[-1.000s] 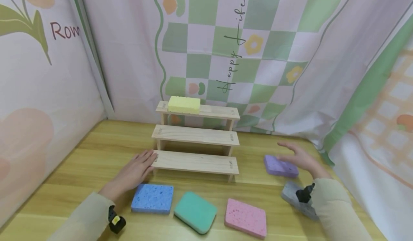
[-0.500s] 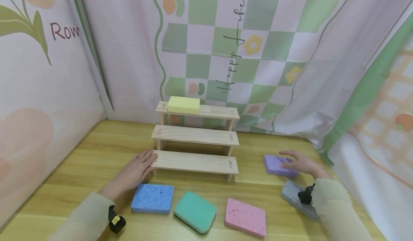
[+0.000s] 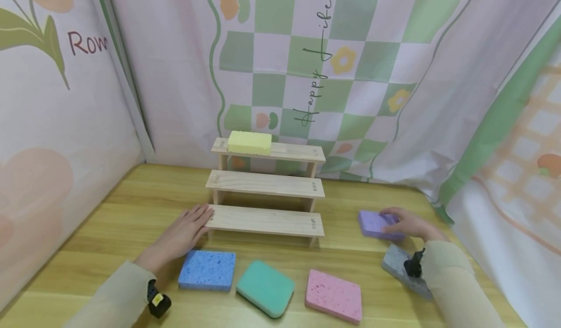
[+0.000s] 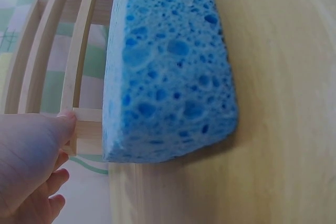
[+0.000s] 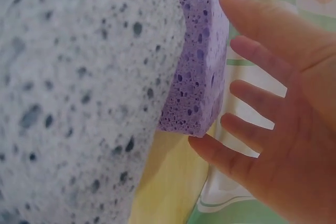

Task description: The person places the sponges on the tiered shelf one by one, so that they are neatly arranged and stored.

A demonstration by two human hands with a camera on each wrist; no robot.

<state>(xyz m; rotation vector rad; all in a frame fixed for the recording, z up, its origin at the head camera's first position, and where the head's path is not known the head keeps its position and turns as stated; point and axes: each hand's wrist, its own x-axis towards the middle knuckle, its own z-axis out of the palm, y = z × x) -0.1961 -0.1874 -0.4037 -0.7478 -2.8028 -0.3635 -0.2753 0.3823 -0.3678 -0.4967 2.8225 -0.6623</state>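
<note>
My left hand [image 3: 183, 230] holds the left end of the lowest step of a three-tier wooden shelf rack [image 3: 267, 221]. In the left wrist view its thumb is against the board's corner. My right hand [image 3: 409, 223] is at the right end of a purple sponge [image 3: 374, 224] lying flat on the table. In the right wrist view that hand's fingers [image 5: 257, 100] are spread and fairly straight beside the sponge, not curled round it. A grey sponge [image 3: 401, 267] lies beneath the right wrist and fills much of that wrist view.
A yellow sponge [image 3: 250, 143] sits on the top step, toward the left. Along the front of the wooden table [image 3: 105, 235] lie a blue sponge [image 3: 207, 269], a green sponge [image 3: 266, 289] and a pink sponge [image 3: 334, 296]. Patterned curtains [image 3: 271, 50] hang behind.
My right hand has come down onto the right end of the purple sponge, its thumb and fingers now lower over it. The left hand stays on the rack.
</note>
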